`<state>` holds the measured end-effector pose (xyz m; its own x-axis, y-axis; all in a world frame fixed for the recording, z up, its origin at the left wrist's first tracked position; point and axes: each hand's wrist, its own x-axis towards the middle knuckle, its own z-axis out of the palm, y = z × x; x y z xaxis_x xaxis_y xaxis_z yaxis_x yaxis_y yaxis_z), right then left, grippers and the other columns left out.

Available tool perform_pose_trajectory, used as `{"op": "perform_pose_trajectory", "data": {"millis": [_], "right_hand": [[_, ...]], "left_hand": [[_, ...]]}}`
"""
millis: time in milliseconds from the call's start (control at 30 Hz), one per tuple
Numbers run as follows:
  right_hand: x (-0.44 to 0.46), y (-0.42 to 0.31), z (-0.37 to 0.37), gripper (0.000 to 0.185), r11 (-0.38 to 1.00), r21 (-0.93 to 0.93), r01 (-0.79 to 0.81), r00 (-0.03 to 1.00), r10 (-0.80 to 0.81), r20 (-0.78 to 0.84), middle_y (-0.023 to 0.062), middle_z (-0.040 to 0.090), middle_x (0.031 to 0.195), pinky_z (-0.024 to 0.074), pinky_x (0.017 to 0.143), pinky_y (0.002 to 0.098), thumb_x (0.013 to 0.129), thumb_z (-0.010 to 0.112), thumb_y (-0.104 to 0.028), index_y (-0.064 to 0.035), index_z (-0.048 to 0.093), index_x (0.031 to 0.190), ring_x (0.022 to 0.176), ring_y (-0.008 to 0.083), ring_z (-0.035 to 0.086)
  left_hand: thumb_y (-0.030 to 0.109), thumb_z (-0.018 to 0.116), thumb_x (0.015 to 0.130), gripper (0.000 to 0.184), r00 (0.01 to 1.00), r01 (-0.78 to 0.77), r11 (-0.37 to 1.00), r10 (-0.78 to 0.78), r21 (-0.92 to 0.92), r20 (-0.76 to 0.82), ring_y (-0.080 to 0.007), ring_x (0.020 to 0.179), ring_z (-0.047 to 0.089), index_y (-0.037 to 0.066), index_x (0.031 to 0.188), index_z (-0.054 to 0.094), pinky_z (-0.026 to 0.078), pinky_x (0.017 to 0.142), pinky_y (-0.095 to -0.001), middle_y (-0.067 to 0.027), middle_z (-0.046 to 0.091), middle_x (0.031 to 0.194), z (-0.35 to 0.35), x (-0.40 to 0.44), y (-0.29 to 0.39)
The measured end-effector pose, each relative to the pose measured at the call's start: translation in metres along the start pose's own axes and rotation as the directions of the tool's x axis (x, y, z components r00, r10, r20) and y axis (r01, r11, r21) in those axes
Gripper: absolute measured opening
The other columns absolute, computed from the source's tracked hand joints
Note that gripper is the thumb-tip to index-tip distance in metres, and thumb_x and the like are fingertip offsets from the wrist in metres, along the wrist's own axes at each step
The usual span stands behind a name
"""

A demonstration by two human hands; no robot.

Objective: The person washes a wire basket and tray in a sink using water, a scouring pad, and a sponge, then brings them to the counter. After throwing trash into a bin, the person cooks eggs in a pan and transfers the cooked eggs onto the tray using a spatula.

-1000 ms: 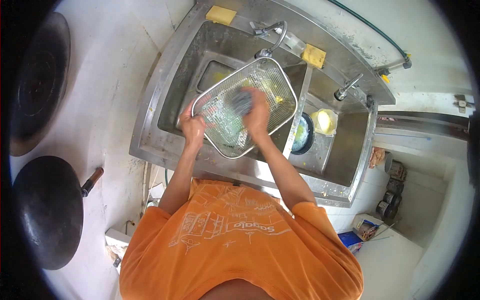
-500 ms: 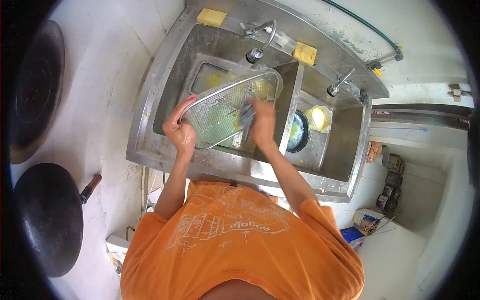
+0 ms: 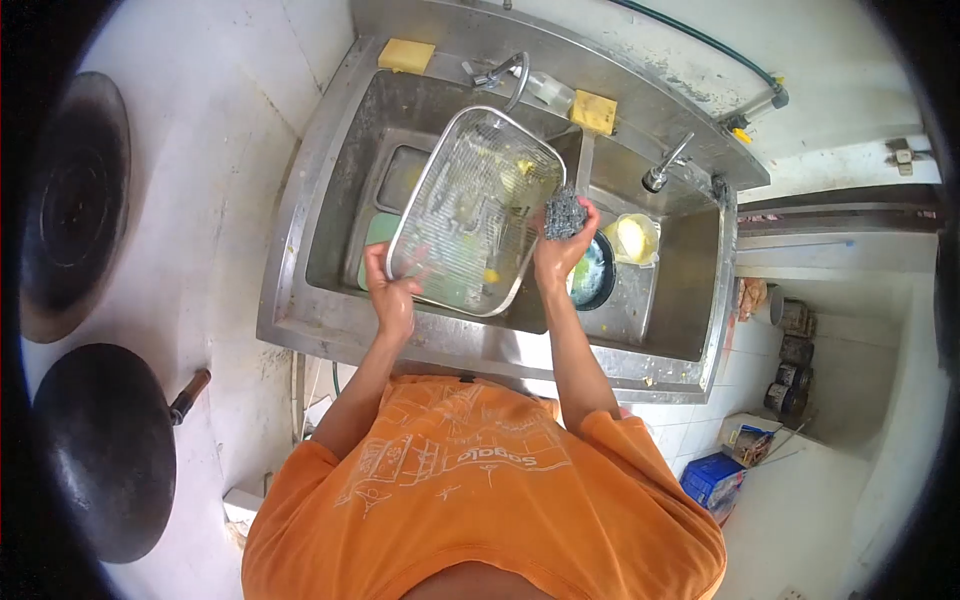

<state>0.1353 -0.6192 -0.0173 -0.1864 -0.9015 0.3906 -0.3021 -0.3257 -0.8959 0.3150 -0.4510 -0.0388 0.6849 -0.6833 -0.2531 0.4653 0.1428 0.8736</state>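
Note:
A rectangular wire mesh basket (image 3: 470, 215) is held tilted above the left basin of the steel sink (image 3: 330, 215). My left hand (image 3: 393, 297) grips its lower left rim, with some fingers seen through the mesh. In my right hand (image 3: 562, 255) is a grey scouring pad (image 3: 565, 215), held up at the basket's right rim; I cannot tell whether the pad touches it. Behind the mesh, partly hidden, a pale green object (image 3: 378, 240) lies in the left basin. Yellow bits show through the wire.
The right basin holds a dark bowl (image 3: 597, 272) with suds and a pale container (image 3: 636, 240) with something yellow inside. Yellow sponges (image 3: 406, 56) and a bottle (image 3: 548, 90) stand along the back ledge. Two faucets reach over the basins. A black wok (image 3: 105, 455) hangs at left.
The basket has turned from a steep slant to show its broad open face. My right hand has moved from the mesh to its right rim, still holding the pad.

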Motion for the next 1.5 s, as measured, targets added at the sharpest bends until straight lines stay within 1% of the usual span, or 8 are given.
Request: {"op": "perform_pose_trajectory", "data": {"millis": [433,800,900,967,1200,1267,1367,1500], "right_hand": [[0.033,-0.048,0.018,0.048,0.978,0.076,0.192,0.779,-0.199,0.594,0.0099,0.066,0.104,0.0466,0.09,0.0338,0.059,0.076,0.003,-0.0057,0.061,0.104,0.1,0.0284,0.063],[-0.058,-0.034,0.036,0.043,0.951,-0.137,-0.277,0.783,0.307,0.542,0.0129,0.066,0.102,0.0462,0.088,0.037,0.066,0.075,-0.003,-0.0073,0.064,0.107,0.103,0.0286,0.059],[-0.073,-0.031,0.07,0.04,0.917,-0.251,-0.309,0.951,0.295,-0.094,0.0156,0.067,0.095,0.0477,0.083,0.0384,0.066,0.074,-0.004,-0.0066,0.066,0.105,0.092,0.0311,0.061],[-0.092,-0.036,0.063,0.041,0.954,-0.059,0.293,0.753,-0.193,0.629,0.0164,0.065,0.104,0.0469,0.086,0.0396,0.068,0.073,-0.001,-0.0022,0.065,0.108,0.098,0.0262,0.061],[-0.08,-0.048,0.076,0.027,0.98,-0.113,-0.165,0.928,0.193,0.318,0.0179,0.068,0.077,0.0519,0.066,0.0373,0.07,0.076,-0.009,0.0035,0.068,0.094,0.07,0.0278,0.068],[-0.092,-0.053,0.068,0.031,0.973,-0.191,0.13,0.926,-0.05,0.374,0.0159,0.07,0.076,0.052,0.066,0.0372,0.073,0.078,-0.018,0.0037,0.069,0.093,0.069,0.0235,0.068],[-0.078,-0.064,0.071,0.041,0.796,0.01,-0.605,0.755,0.57,0.325,0.0164,0.071,0.081,0.0526,0.071,0.0351,0.069,0.081,-0.023,0.006,0.068,0.096,0.073,0.0243,0.069],[-0.085,-0.072,0.076,0.032,0.984,-0.139,-0.108,0.897,0.157,0.414,0.0173,0.071,0.083,0.0526,0.071,0.0354,0.071,0.079,-0.017,0.0034,0.07,0.094,0.073,0.0256,0.069]], "left_hand": [[-0.01,0.045,0.08,0.064,0.545,0.045,0.642,-0.658,0.765,0.52,-0.0194,0.084,0.066,0.005,0.142,0.038,0.055,0.062,-0.0311,-0.0134,0.063,0.115,0.046,0.079,0.091],[-0.019,0.032,0.078,0.084,0.852,0.457,0.83,-0.511,0.32,0.111,-0.0203,0.079,0.067,0.028,0.147,0.035,0.055,0.057,-0.031,-0.0127,0.063,0.116,0.008,0.023,0.015],[-0.021,0.032,0.077,0.08,0.907,0.347,0.883,-0.402,0.315,0.128,-0.0197,0.084,0.067,0.021,0.145,0.04,0.055,0.064,-0.0289,-0.0134,0.063,0.117,0.02,0.014,0.013],[-0.021,0.032,0.077,0.076,0.941,0.275,0.907,-0.322,0.318,0.106,-0.0189,0.087,0.066,0.016,0.143,0.045,0.054,0.069,-0.0275,-0.014,0.063,0.118,0.017,0.019,0.013],[-0.024,0.034,0.071,0.07,0.973,-0.057,0.898,-0.049,0.436,0.227,-0.0154,0.11,0.058,0.002,0.132,0.056,0.043,0.096,-0.0266,-0.0124,0.064,0.123,0.016,0.016,0.024],[-0.025,0.034,0.07,0.071,0.96,-0.205,0.896,0.107,0.393,0.257,-0.0172,0.117,0.055,0.001,0.133,0.055,0.041,0.099,-0.0265,-0.0141,0.061,0.127,0.021,0.017,0.03],[-0.025,0.035,0.069,0.071,0.958,-0.22,0.898,0.125,0.381,0.258,-0.0181,0.118,0.054,0.0,0.133,0.054,0.04,0.1,-0.0261,-0.0145,0.06,0.128,0.02,0.014,0.026],[-0.024,0.04,0.076,0.063,0.956,-0.236,0.932,0.172,0.276,0.236,-0.0178,0.113,0.057,-0.001,0.133,0.053,0.041,0.098,-0.0255,-0.0129,0.061,0.126,0.005,0.007,0.009]]}}
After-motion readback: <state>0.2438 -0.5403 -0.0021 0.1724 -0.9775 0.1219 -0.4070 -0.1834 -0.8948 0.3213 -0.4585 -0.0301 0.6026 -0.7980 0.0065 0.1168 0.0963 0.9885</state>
